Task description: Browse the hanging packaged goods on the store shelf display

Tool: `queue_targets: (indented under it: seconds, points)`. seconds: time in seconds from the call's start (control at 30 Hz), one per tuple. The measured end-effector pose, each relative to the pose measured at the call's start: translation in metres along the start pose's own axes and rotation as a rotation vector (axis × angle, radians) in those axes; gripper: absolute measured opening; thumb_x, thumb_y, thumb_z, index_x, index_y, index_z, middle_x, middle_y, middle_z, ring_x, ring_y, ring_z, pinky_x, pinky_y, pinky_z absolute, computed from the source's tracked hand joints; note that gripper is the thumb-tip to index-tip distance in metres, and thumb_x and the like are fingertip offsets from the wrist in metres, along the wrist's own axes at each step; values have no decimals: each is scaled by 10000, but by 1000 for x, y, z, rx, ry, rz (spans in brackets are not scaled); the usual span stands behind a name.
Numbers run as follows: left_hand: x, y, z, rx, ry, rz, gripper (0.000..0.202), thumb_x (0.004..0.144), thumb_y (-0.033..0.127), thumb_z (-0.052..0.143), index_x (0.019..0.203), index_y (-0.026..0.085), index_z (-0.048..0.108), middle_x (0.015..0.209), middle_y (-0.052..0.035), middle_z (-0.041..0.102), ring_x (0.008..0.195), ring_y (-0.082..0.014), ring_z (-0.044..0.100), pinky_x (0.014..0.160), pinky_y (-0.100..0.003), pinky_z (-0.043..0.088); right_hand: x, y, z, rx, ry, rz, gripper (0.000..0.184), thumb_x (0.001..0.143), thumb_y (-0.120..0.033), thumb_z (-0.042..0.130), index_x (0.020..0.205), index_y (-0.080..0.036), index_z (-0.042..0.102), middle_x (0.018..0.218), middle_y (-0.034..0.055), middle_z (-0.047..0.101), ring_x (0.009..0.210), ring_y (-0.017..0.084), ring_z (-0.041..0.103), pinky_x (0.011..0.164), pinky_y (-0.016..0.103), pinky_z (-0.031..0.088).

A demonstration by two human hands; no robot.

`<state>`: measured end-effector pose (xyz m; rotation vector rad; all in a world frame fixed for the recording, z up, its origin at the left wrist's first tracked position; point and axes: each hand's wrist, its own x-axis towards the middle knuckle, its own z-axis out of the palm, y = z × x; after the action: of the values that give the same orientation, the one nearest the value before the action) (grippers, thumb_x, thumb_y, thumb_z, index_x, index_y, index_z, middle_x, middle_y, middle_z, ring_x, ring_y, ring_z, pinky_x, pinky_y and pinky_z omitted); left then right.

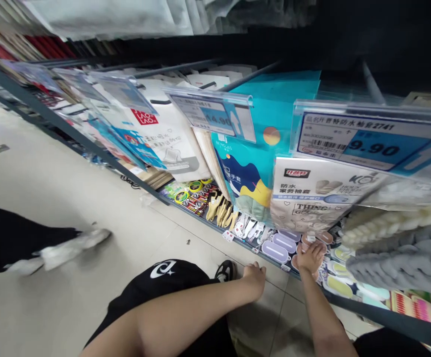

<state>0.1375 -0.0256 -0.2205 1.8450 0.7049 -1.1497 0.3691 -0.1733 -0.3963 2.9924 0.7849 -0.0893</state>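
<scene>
The person crouches before a low dark metal shelf (386, 317) in a shop aisle. The right hand (311, 258) reaches into the bottom row, fingers spread and resting on a round pinkish packaged item (314, 239); it touches the item but does not clamp it. The left hand (254, 277) hangs just above the pale tiled floor (70, 163), loosely curled and holding nothing. The two hands are apart. Beside the right hand lie oval lilac plastic packs (275, 251). Above hang a white pack of waterproof sleeves (312, 196) and a blue price tag (371, 144). I judge that the step in hand is picking or arranging the pinkish item; the next move would need the fingers to close around its edge.
</scene>
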Motion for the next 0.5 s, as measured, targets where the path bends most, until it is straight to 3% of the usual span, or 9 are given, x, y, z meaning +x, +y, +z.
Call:
queue_targets:
  seconds: [0.13, 0.3, 0.5]
  points:
    - [-3, -1, 0, 8, -2, 7, 889, 613, 336, 790, 1438, 190, 495, 1378, -232, 532, 1271, -372, 529, 1012, -494, 484, -9, 4, -6, -33, -93, -112, 832, 959, -534, 379, 1560, 40, 343, 1601, 282, 246, 1500, 419, 168, 1213, 573, 166]
    - [-7, -2, 5, 35, -16, 19, 919, 589, 259, 802, 1450, 207, 483, 1405, -222, 524, 1293, -374, 513, 1026, -486, 478, -5, 21, -10, -45, -181, -183, 848, 966, -570, 315, 1573, 22, 330, 1613, 247, 254, 1518, 374, 166, 1218, 565, 173]
    - [-9, -5, 12, 41, -11, 13, 904, 604, 235, 816, 1442, 187, 481, 1406, -244, 505, 1300, -393, 514, 1028, -503, 474, -42, 14, -25, 3, 63, -101, 792, 1018, -503, 196, 1602, 31, 245, 1638, 243, 187, 1538, 360, 103, 1224, 563, 153]
